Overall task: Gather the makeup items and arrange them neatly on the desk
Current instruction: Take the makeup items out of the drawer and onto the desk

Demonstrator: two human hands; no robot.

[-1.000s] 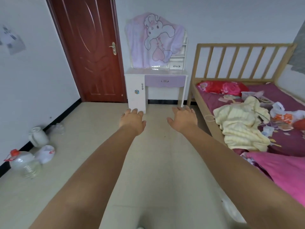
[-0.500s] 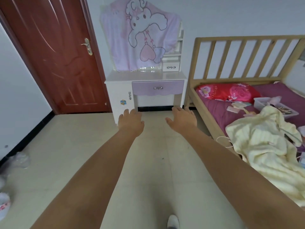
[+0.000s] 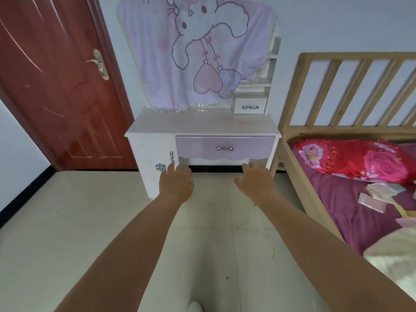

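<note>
A white desk (image 3: 202,124) with a lilac drawer (image 3: 225,147) stands against the far wall, its top bare. My left hand (image 3: 176,183) and my right hand (image 3: 256,182) reach forward palm down, fingers relaxed, holding nothing, in front of the desk's lower part. A few small flat pale items (image 3: 374,194) lie on the purple bed sheet at the right; what they are is unclear.
A pink rabbit cloth (image 3: 198,52) hangs over the desk's mirror, beside a small white drawer unit (image 3: 250,105). A red-brown door (image 3: 56,86) is at the left. The wooden bed (image 3: 292,167) with a red pillow (image 3: 353,159) and cream blanket (image 3: 396,251) is at the right.
The view has moved closer to the desk, which now looks larger. Both hands stay stretched forward and hold nothing. The bottles on the floor at the left have left the view.
</note>
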